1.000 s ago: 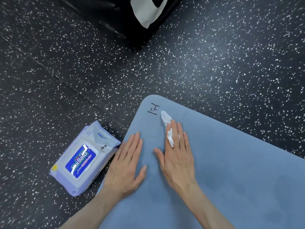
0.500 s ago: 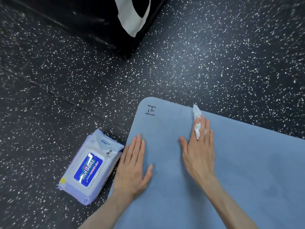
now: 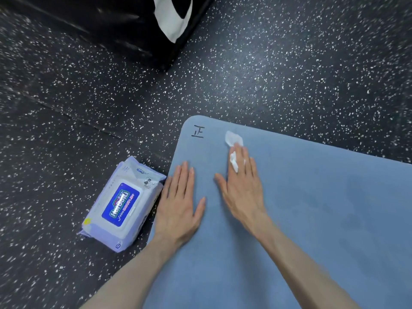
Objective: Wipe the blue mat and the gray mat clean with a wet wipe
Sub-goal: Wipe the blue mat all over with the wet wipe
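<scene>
A blue mat point(image 3: 312, 208) lies on the dark speckled floor, a black mark drawn near its far left corner. My right hand point(image 3: 242, 186) lies flat on the mat with straight fingers, pressing a crumpled white wet wipe point(image 3: 233, 139) that sticks out past the fingertips and up between two fingers. My left hand point(image 3: 180, 204) rests flat, fingers straight, on the mat's left edge. No gray mat is in view.
A pale purple pack of wet wipes point(image 3: 120, 204) with a blue label lies on the floor just left of the mat, lid closed. A black bag with a white patch point(image 3: 138, 25) stands at the top. Speckled floor surrounds the mat.
My right hand slid the wipe to the right along the mat's far edge, then back to the left toward the black mark. My left hand stayed flat on the mat.
</scene>
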